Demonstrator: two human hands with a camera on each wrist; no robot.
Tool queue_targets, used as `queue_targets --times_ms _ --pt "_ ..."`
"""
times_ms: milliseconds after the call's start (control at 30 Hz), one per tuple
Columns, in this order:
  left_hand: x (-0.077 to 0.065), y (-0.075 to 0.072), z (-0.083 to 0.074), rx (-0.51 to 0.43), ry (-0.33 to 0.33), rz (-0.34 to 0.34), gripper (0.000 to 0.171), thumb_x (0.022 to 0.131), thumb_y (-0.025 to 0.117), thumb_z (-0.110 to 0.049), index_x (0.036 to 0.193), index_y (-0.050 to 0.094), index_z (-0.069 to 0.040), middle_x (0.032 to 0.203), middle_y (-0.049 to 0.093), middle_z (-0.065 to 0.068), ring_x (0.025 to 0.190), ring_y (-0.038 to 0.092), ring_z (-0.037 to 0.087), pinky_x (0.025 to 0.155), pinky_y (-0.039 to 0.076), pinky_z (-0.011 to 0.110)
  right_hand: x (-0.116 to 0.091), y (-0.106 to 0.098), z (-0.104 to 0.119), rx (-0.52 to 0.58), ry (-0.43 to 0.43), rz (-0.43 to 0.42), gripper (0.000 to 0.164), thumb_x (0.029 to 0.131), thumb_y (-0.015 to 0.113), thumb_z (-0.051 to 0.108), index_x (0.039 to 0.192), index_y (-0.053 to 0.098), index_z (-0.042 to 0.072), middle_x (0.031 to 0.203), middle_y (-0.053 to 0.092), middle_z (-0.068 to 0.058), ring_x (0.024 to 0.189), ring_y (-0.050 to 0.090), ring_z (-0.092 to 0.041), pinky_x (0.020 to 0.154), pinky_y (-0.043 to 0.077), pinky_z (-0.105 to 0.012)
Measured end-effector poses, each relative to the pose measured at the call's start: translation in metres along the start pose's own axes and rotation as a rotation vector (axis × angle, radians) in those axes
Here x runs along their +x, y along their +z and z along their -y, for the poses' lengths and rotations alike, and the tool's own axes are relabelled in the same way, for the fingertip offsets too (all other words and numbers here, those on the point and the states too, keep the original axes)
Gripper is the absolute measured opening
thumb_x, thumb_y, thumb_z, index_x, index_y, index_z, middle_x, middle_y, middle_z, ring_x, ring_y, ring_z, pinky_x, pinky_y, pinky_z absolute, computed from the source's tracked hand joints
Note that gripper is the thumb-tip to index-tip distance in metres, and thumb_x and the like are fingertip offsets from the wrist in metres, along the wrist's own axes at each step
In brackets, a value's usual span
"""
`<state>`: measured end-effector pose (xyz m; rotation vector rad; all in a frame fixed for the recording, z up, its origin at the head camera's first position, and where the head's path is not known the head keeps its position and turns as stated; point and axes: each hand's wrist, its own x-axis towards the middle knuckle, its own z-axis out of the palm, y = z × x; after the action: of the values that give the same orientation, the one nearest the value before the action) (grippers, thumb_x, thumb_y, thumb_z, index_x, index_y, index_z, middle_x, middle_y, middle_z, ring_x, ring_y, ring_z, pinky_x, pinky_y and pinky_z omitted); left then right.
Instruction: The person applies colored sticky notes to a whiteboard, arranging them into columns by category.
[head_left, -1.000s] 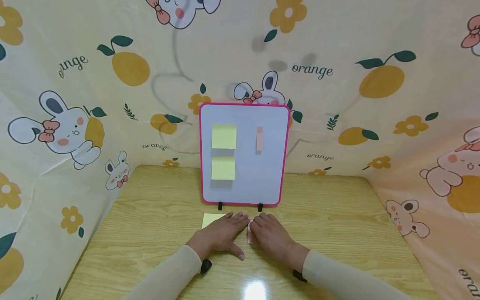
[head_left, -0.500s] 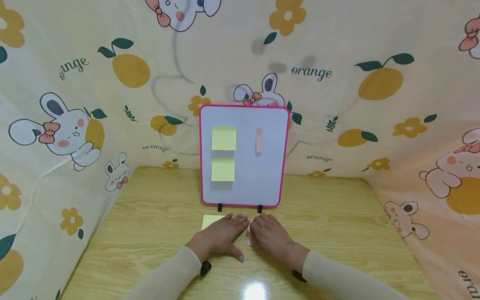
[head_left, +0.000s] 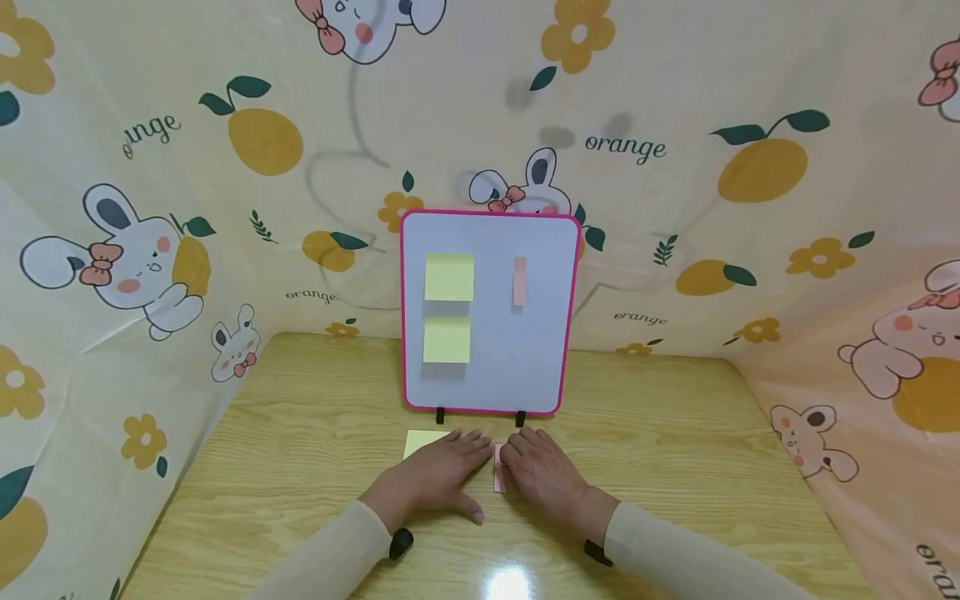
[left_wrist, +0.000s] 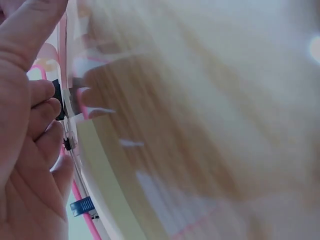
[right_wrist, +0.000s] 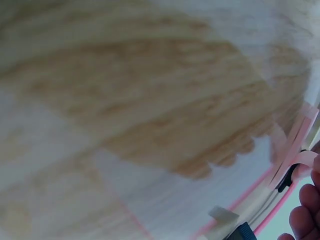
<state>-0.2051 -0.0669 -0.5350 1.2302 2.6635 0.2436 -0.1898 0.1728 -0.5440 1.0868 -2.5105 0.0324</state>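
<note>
My right hand, fingers curled, pinches the far end of a top strip of the narrow pink sticky notes on the table. In the right wrist view that pink strip curls up at the fingertips. Just left of the pink notes, my left hand lies palm down with straight fingers and the thumb spread. Its fingertips come close to the pink notes; whether they touch is unclear. Yellow sticky notes lie partly under or behind the left hand.
A pink-framed whiteboard stands upright behind the hands on black feet. It bears an upper yellow note, a lower yellow note and a pink strip note. Patterned cloth encloses the wooden table.
My left hand has drawn slightly back toward the lower left, widening the gap to the pink notes. The right hand has stayed nearly in place.
</note>
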Motion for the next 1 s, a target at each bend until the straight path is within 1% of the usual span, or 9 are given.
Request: queue_targets --times_ms 133,333,433,533,633,867,1000 --pt "-0.012 -0.001 -0.001 0.017 0.046 -0.015 0.097 0.09 0.068 -0.068 0.161 0.043 -0.008 0.167 0.043 0.008 0.16 0.031 0.025 0.133 0.025 0.042 0.0 -0.002 -0.001 0.0 0.008 0.024 0.013 0.096 0.074 0.02 0.093 0.062 0.017 0.088 0.059 0.005 0.082 0.049 -0.014 0.071 0.044 -0.027" --pt "-0.027 0.002 -0.009 0.074 0.14 -0.046 0.084 0.098 0.059 -0.065 0.159 0.047 -0.008 0.165 0.047 0.008 0.157 0.037 0.023 0.131 0.03 0.041 0.0 -0.005 -0.002 0.015 0.023 0.061 0.012 0.1 0.072 0.022 0.095 0.062 0.018 0.091 0.06 0.005 0.085 0.049 -0.014 0.072 0.043 -0.028" --pt "-0.03 0.004 -0.013 0.088 0.186 -0.064 0.079 0.101 0.056 -0.063 0.159 0.048 -0.009 0.164 0.048 0.008 0.155 0.04 0.023 0.13 0.033 0.042 0.0 -0.005 -0.002 0.025 0.024 0.056 0.011 0.1 0.072 0.022 0.095 0.063 0.018 0.091 0.061 0.006 0.085 0.049 -0.014 0.072 0.043 -0.028" --pt "-0.03 0.007 -0.016 0.094 0.215 -0.08 0.077 0.103 0.053 -0.061 0.159 0.048 -0.008 0.165 0.046 0.007 0.155 0.042 0.023 0.129 0.035 0.043 0.0 -0.004 -0.002 0.031 0.024 0.044 0.011 0.1 0.072 0.022 0.095 0.063 0.019 0.091 0.061 0.006 0.085 0.05 -0.014 0.072 0.044 -0.027" --pt "-0.029 0.008 -0.017 0.102 0.222 -0.083 0.077 0.103 0.052 -0.062 0.159 0.047 -0.009 0.167 0.043 0.007 0.155 0.041 0.022 0.128 0.035 0.042 0.001 -0.003 -0.002 0.036 0.027 0.04 0.012 0.101 0.071 0.024 0.094 0.063 0.019 0.091 0.061 0.006 0.085 0.051 -0.013 0.072 0.044 -0.027" --pt "-0.026 0.008 -0.018 0.112 0.213 -0.04 0.078 0.104 0.048 -0.063 0.161 0.044 -0.011 0.168 0.041 0.006 0.157 0.038 0.019 0.129 0.033 0.041 0.002 -0.003 -0.003 0.047 0.045 0.044 0.009 0.101 0.07 0.023 0.096 0.064 0.019 0.091 0.061 0.007 0.087 0.052 -0.014 0.074 0.046 -0.028" --pt "-0.025 0.008 -0.019 0.117 0.219 -0.034 0.079 0.104 0.049 -0.063 0.162 0.043 -0.01 0.168 0.041 0.006 0.157 0.037 0.018 0.13 0.033 0.04 0.004 -0.003 -0.003 0.05 0.047 0.029 0.01 0.101 0.071 0.022 0.096 0.064 0.017 0.091 0.061 0.005 0.088 0.053 -0.015 0.075 0.048 -0.029"
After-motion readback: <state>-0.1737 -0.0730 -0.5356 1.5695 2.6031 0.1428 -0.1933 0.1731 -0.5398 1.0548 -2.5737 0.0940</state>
